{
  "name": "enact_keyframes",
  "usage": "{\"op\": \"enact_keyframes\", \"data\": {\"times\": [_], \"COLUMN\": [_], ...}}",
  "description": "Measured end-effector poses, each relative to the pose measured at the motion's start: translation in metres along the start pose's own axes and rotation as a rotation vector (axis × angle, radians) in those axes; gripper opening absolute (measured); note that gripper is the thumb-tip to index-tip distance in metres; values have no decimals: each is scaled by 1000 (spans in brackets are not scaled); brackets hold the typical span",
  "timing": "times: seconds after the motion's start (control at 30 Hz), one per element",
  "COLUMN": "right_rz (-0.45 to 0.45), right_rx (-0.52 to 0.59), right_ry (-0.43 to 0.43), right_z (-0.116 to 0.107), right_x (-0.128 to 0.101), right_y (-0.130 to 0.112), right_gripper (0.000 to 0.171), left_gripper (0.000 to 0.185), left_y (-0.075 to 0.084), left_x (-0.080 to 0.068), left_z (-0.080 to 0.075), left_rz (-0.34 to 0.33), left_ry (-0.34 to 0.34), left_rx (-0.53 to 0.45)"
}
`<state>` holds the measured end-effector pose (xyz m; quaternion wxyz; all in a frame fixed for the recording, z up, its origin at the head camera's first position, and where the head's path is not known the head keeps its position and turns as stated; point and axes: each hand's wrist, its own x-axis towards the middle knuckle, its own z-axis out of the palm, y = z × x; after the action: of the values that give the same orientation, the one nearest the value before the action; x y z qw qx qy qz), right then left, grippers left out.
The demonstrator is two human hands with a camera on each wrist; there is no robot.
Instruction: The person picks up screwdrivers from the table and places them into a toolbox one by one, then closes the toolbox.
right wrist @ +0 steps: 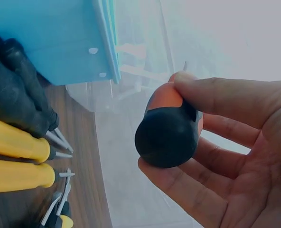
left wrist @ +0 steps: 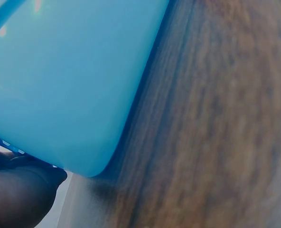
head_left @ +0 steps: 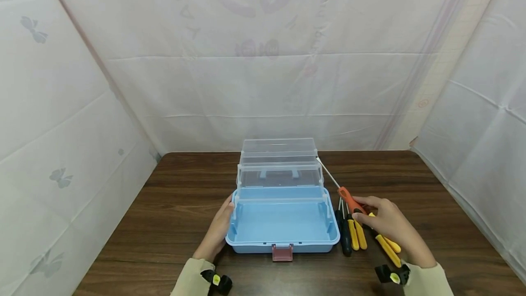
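dark wood table [head_left: 172, 204], white sheeting behind. your left hand [head_left: 218, 229] lies flat-fingered against the left wall of the open blue toolbox [head_left: 283, 223]. your right hand [head_left: 390, 225] pinches the orange-and-black screwdriver [head_left: 349, 201] by its handle, just right of the box, shaft pointing up toward the clear trays [head_left: 279, 163]. pickup step looks underway (other screwdrivers [head_left: 355, 234] lie beside). next likely needs lifting it over the rim into the blue bottom.
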<state>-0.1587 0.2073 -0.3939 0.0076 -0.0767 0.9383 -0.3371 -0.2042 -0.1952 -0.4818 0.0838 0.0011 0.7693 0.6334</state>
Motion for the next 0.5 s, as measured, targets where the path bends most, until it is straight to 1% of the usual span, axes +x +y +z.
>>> {"op": "enact_keyframes", "data": {"times": [0.13, 0.27, 0.5], "right_rz": [-26, -59, -158], "right_rx": [7, 39, 50], "right_ry": [-17, -46, -83], "right_z": [-1, -1, 0], "right_x": [3, 8, 13], "right_y": [-2, -5, -7], "right_gripper": [47, 47, 46], "left_gripper": [57, 57, 56], "left_y": [0, 0, 0], "left_x": [0, 1, 0], "left_z": [0, 1, 0], "left_rz": [0, -3, -4], "left_ry": [-2, 2, -1], "left_rx": [0, -1, -3]}}
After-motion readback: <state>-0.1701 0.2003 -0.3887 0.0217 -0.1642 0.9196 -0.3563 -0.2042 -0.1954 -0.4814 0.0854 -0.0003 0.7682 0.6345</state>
